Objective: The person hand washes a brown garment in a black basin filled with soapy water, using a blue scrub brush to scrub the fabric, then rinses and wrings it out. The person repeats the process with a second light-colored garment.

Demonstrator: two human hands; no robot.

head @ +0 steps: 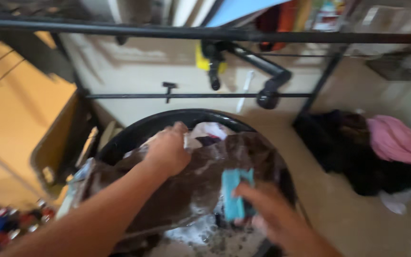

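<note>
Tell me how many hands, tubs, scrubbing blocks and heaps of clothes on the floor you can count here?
Hands: 2, the left hand gripping a wet brown cloth, the right hand holding the block
Black tub: 1
Teal scrubbing block: 1
Floor heaps: 1, a dark clothes pile with a pink garment on top
Total: 5

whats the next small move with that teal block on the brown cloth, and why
Probably draw the teal block across the brown cloth. The right hand holds the block against the wet, sudsy fabric, the left hand pins the cloth's upper edge over the black tub, and foam shows below. The picture is blurred, so this is a guess.
</note>
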